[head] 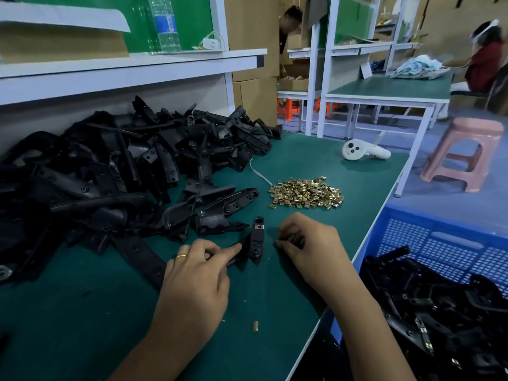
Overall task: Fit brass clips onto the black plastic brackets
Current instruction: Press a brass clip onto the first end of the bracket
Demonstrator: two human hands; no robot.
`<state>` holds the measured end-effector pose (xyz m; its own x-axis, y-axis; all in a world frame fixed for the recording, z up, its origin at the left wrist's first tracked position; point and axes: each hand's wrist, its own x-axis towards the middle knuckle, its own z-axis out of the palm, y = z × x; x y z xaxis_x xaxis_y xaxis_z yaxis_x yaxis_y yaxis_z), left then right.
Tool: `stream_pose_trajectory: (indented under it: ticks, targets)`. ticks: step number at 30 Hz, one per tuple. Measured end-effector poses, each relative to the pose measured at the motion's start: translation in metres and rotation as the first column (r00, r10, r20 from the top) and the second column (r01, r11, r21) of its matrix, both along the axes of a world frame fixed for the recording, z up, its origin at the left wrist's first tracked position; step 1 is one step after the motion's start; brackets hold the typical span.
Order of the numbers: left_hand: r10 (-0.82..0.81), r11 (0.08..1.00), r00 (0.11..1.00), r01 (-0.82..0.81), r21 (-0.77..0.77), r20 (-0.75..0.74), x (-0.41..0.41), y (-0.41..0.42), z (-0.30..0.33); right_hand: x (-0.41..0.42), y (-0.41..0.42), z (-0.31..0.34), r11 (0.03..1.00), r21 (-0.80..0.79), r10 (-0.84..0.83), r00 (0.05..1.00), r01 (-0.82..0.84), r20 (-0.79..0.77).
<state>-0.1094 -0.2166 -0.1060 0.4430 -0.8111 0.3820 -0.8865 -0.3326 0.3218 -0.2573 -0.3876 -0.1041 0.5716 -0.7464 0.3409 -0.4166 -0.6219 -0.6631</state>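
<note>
On the green-matted workbench (82,312), the heap of black plastic brackets (110,171) lies at ten o'clock, the pile of brass clips (306,192) at one, the blue perforated plastic crate (428,243) at three.

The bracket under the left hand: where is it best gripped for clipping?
Grip the bracket at its near, wider end, from the left, as the left hand does. The narrow far end, with its clip seat, points away and stays free for the right hand.
</note>
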Motion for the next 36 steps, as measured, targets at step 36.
stream_pose_trajectory:
  ticks: [36]
  targets:
    - [-0.048,0.995,0.999,0.047,-0.092,-0.008,0.001,-0.001,-0.006,-0.015,-0.003,0.001,0.891,0.309,0.228,0.915,-0.334,0.332]
